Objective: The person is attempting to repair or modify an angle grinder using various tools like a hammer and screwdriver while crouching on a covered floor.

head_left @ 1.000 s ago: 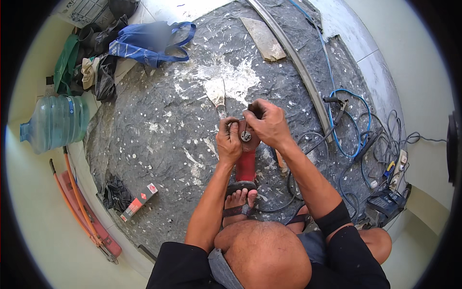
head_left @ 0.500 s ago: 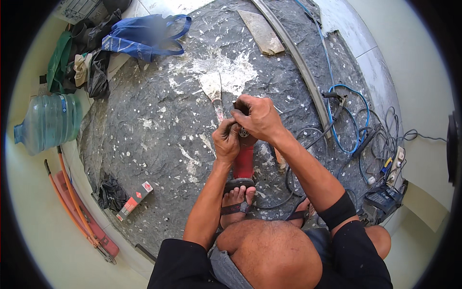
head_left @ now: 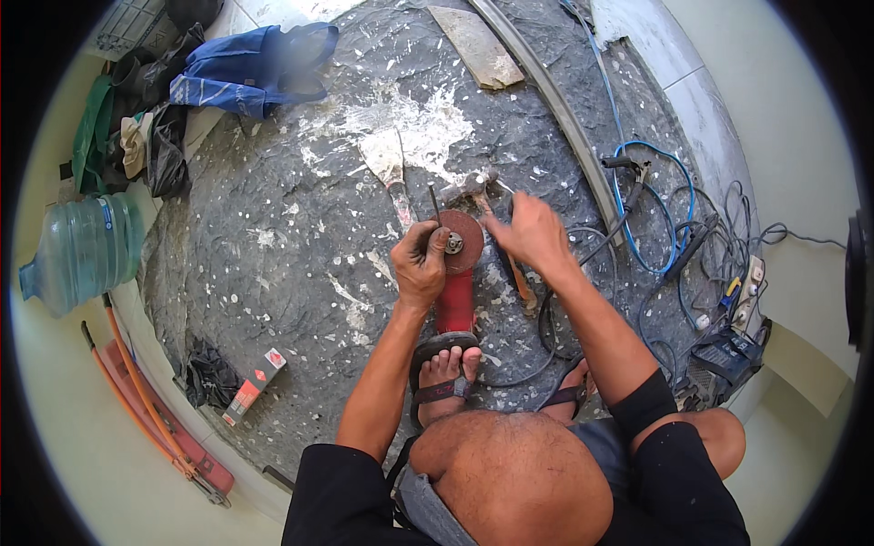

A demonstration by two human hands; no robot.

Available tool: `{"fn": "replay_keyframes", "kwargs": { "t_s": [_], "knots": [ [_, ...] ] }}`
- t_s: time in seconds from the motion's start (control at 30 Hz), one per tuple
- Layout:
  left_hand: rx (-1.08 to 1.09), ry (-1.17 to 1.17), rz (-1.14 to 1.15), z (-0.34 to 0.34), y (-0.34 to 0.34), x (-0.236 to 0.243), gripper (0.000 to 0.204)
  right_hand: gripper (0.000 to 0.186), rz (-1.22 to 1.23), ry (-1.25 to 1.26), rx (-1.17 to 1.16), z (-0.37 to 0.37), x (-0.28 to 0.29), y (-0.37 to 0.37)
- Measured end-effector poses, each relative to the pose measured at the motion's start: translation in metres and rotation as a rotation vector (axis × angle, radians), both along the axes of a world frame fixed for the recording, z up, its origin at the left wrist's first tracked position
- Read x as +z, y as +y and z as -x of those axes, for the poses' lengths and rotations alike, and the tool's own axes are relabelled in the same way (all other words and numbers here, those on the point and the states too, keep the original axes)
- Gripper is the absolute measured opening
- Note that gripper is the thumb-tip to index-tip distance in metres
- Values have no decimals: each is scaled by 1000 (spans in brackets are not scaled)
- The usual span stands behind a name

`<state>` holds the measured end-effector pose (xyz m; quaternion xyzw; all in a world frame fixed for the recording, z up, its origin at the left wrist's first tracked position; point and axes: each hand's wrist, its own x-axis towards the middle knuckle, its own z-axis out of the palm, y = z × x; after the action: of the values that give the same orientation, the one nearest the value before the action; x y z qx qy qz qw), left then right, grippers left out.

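My left hand pinches a thin dark metal rod upright beside the hub of a red angle grinder. The grinder's brown disc faces up, and my sandalled left foot is against its body. To the right, my right hand is over a hammer, with thumb and forefinger apart and the thumb at its wooden handle. Its other fingers are hidden below the palm. A thin light strip shows by the forefinger; I cannot tell what it is. A white-smeared scraper lies beyond my left hand.
Cables and a power strip lie at the right, near a long metal bar. Left are a water bottle, bolt cutters and a small box. A blue bag and flat board lie farther off.
My right hand has left the rod and moved right to the hammer, uncovering the grinder disc and the hammer's head. My left hand stays at the hub with the rod.
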<state>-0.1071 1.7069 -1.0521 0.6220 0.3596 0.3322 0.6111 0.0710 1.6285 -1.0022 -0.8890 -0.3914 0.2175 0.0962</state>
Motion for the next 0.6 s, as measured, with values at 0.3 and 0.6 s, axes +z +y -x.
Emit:
{"fn": "replay_keyframes", "kwargs": {
  "t_s": [0.3,0.6],
  "knots": [
    [21,-10,-6,-1,1,2,17,26,-182,83,37,-6,12,-5],
    [26,-42,25,-2,-1,3,17,34,-201,1,489,-70,124,71]
  ]
}}
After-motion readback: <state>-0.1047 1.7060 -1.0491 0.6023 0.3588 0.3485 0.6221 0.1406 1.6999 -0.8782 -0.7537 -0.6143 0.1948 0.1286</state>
